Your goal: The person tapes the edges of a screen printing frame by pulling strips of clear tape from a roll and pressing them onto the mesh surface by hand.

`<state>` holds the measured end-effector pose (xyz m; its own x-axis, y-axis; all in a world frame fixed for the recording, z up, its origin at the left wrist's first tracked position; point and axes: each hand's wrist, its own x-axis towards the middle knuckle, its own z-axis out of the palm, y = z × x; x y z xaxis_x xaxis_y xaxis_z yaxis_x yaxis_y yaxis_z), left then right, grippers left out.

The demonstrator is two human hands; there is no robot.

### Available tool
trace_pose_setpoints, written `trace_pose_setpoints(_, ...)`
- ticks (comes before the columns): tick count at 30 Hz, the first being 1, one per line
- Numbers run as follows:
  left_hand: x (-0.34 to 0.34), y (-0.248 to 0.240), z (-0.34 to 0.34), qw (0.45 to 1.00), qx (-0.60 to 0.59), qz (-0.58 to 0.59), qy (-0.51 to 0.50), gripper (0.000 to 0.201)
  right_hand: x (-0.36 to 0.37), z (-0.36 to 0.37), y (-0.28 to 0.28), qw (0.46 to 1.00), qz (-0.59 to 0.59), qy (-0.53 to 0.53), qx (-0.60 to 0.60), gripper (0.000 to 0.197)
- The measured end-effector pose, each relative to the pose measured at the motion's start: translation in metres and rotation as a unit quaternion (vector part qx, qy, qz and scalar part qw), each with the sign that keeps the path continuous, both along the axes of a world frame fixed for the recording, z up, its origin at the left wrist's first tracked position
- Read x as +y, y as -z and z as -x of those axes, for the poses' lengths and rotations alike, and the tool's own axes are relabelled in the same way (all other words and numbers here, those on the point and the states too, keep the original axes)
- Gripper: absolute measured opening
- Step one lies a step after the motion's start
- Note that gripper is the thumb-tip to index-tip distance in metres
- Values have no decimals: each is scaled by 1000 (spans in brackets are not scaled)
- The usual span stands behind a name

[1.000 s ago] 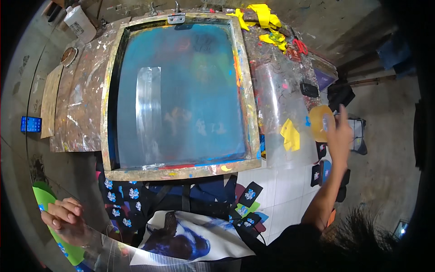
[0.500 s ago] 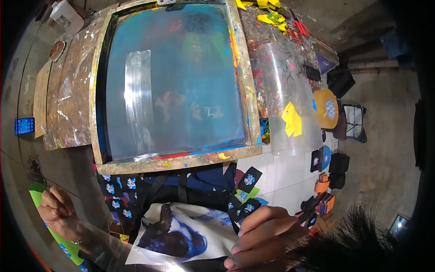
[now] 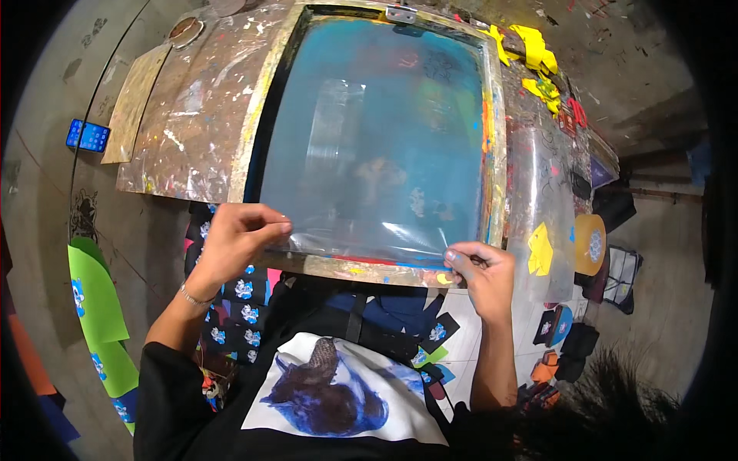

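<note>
A screen-printing frame (image 3: 369, 270) with a wooden rim and blue-green mesh (image 3: 384, 154) lies on the bench before me. One strip of clear tape (image 3: 336, 119) is stuck lengthwise on the mesh. My left hand (image 3: 247, 240) pinches one end of another clear tape strip (image 3: 361, 237) near the frame's near-left corner. The other end is pinched between the thumb and fingers of my right hand (image 3: 483, 275), by the near-right corner. Between them the strip spans the near end of the mesh; whether it touches the mesh I cannot tell.
A paint-spattered board (image 3: 192, 123) lies left of the frame, with a phone (image 3: 88, 136) beyond. On the right are a clear sheet (image 3: 530, 200) with a yellow scrap (image 3: 540, 250), a tape roll (image 3: 590, 244) and red scissors (image 3: 576, 112). Printed dark pieces (image 3: 244, 289) lie below the frame.
My left hand has come from the lower left up to the frame. My right hand has risen from near my chest to the near-right corner. The whole view has shifted.
</note>
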<state>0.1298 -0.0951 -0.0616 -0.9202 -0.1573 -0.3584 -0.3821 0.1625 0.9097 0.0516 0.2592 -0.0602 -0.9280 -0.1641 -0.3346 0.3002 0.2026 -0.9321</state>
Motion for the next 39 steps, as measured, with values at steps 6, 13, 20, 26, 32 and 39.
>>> trace_pose_setpoints(6,-1,31,7,993,-48,63,82,13,-3,15,26,984,-134,-108,-51,7)
trace_pose_setpoints(13,-3,42,10,988,-71,52,124,18,-9,20,19,960,-214,-178,-19,32)
trace_pose_setpoints(20,-4,51,6,983,-19,69,170,12,-5,25,29,949,-210,-234,-11,26)
trace_pose_setpoints(26,-3,45,11,966,37,114,227,13,-11,28,22,919,-246,-305,29,8)
trace_pose_setpoints(32,-5,30,14,940,31,211,266,19,-6,30,24,882,-286,-364,84,20)
trace_pose_setpoints(39,2,8,16,874,65,369,310,20,-6,37,13,885,-289,-364,23,20)
